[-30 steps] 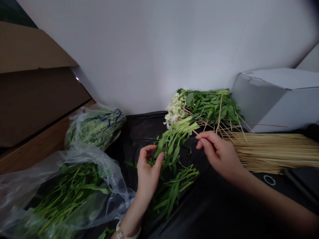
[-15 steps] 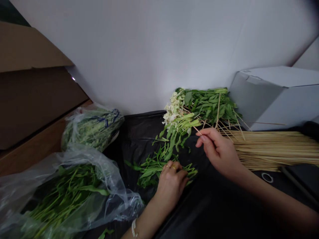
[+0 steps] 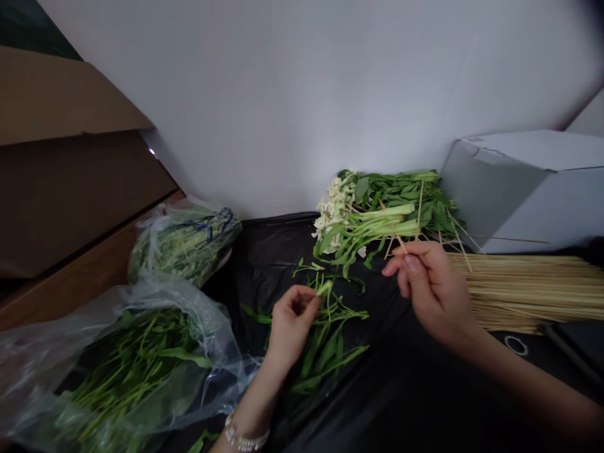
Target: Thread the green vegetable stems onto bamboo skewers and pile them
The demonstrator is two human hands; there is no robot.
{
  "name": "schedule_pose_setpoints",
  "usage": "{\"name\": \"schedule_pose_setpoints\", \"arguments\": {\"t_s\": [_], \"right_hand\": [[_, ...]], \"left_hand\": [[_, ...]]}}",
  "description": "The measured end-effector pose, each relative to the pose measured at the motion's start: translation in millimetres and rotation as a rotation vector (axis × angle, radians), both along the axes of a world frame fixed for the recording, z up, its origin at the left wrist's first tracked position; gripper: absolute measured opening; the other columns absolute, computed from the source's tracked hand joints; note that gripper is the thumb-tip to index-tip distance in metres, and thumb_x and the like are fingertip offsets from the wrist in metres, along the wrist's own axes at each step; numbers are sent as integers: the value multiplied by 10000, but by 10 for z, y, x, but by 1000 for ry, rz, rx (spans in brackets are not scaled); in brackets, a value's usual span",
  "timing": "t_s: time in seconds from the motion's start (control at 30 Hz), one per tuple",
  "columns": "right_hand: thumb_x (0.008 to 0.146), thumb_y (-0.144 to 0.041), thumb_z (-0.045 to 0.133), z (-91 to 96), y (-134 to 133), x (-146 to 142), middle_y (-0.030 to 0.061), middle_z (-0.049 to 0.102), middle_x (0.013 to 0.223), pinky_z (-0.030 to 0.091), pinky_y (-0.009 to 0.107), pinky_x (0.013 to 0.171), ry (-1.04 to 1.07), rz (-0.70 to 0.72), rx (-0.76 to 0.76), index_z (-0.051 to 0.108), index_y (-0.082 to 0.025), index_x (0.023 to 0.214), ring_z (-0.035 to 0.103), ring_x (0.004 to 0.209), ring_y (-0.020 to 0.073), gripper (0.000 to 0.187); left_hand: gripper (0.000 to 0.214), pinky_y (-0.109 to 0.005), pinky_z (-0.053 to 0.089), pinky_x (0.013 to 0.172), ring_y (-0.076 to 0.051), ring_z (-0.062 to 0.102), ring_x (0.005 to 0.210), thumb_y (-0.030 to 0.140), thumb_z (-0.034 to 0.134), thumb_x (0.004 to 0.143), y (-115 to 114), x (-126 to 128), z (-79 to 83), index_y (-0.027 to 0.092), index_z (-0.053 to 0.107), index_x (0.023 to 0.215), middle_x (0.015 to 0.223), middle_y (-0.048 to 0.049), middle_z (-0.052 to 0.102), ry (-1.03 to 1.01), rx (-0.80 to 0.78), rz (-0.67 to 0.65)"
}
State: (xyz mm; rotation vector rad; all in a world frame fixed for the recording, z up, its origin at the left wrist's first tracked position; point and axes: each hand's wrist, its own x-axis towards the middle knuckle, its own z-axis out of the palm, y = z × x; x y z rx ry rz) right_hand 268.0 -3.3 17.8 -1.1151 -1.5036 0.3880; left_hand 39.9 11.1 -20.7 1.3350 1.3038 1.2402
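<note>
My left hand (image 3: 293,324) pinches a stalk of leafy greens (image 3: 325,288) over a loose pile of greens (image 3: 323,358) on black plastic sheeting. My right hand (image 3: 431,289) is closed on the near end of a thin wooden skewer (image 3: 402,244). Pale green stems (image 3: 387,220) are threaded side by side on that skewer, their leaves hanging to the left. Behind them lies a heap of dark leafy greens (image 3: 401,185) with skewers in it, and pale cabbage-like pieces (image 3: 334,204) at its left end.
Plastic bags of greens (image 3: 141,346) and paler vegetables (image 3: 189,245) lie at the left beside a cardboard box (image 3: 70,189). A thick bundle of bare skewers (image 3: 533,289) is at the right, below a white box (image 3: 523,189). A white ring (image 3: 515,345) lies near the right forearm.
My left hand has risen from the loose pile, moving left with a stalk between its fingers. My right hand and the loaded skewer have shifted slightly right.
</note>
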Motion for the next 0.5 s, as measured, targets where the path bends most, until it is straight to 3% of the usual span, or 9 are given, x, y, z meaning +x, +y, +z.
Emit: {"name": "schedule_pose_setpoints", "arguments": {"t_s": [0.17, 0.27, 0.37, 0.5], "right_hand": [[1005, -267, 387, 16, -60, -14, 25, 650, 839, 435, 268, 513, -50, 16, 53, 527, -223, 1060, 495, 501, 97, 157], [991, -219, 399, 15, -71, -24, 11, 651, 810, 445, 255, 543, -205, 50, 73, 550, -218, 1040, 530, 532, 97, 158], [971, -167, 410, -42, -53, -61, 26, 674, 855, 485, 255, 651, -381, 126, 124, 557, -206, 1061, 636, 707, 125, 177], [967, -149, 392, -188, -27, -149, 51, 686, 900, 507, 284, 725, -562, 203, 102, 573, -183, 1088, 666, 806, 157, 220]], "left_hand": [[406, -240, 461, 689, -137, 621, 709, 363, 809, 662, 85, -170, 68, 156, 733, 1003, 805, -30, 724, -252, -41, 121], [380, -232, 460, 643, -122, 605, 667, 391, 816, 664, 64, -186, 86, 159, 748, 957, 846, -38, 734, -349, -102, 109], [338, -207, 439, 594, -87, 559, 599, 377, 829, 658, 47, -167, 97, 157, 748, 902, 776, -13, 713, -404, -112, 118], [273, -204, 451, 633, -88, 584, 633, 334, 817, 682, 42, -148, 110, 159, 736, 876, 780, -11, 717, -437, -85, 114]]}}
